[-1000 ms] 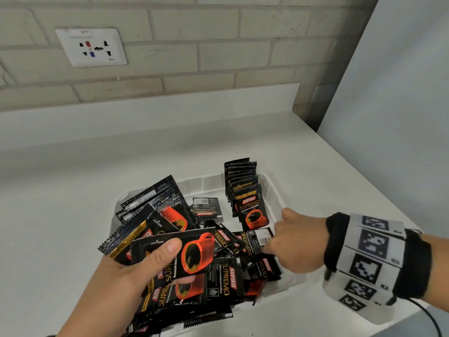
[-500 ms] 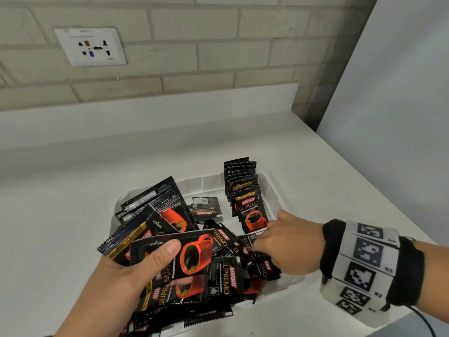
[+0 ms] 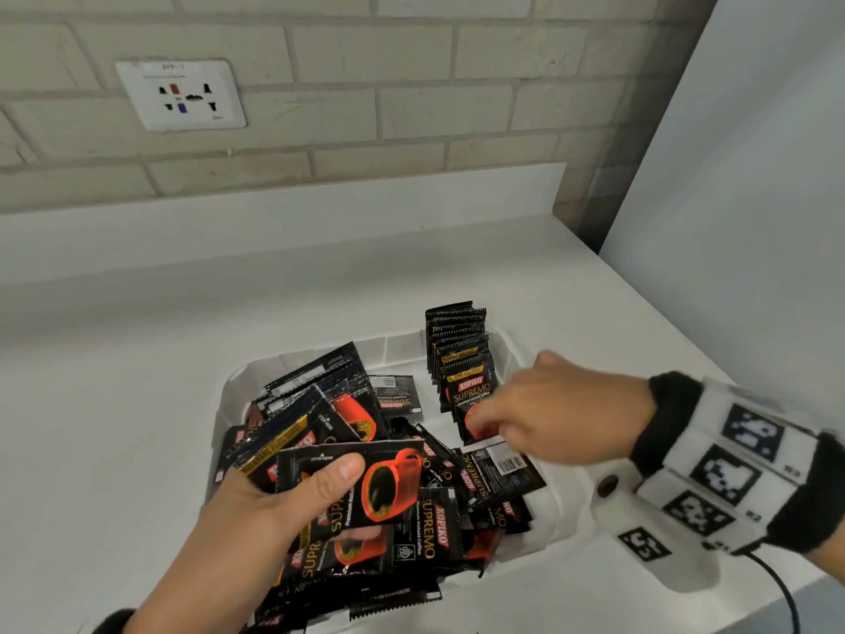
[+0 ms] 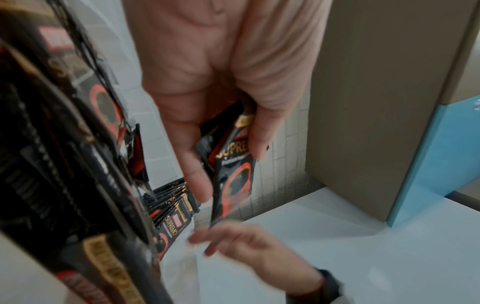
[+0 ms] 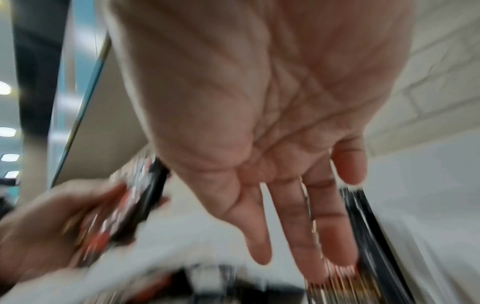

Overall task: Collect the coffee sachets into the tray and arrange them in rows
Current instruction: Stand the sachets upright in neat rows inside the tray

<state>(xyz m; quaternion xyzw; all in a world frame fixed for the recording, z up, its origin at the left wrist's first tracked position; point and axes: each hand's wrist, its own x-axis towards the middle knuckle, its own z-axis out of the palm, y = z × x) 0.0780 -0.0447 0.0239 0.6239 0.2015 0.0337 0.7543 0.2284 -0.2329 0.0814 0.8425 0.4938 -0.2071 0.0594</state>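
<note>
In the clear tray on the white worktop, the coffee sachets lie in two sorts: a neat row of sachets stands on edge along the tray's far right side, and a loose heap of sachets fills the middle and near part, some face up, some showing barcodes. Your left hand grips a fanned bundle of sachets above the near left of the tray, thumb pressed on the top one and fingers curled beneath; in the left wrist view the bundle sits pinched between thumb and fingers. Your right hand reaches in from the right over the front sachet of the standing row, its fingers straight and spread, holding nothing; the right wrist view shows the fingertips at the top edges of the row, though blur hides whether they touch. A black band with a white marker cuff wraps your right wrist. Behind the worktop runs a pale brick wall with a white power socket, and a plain white panel stands at the right.
</note>
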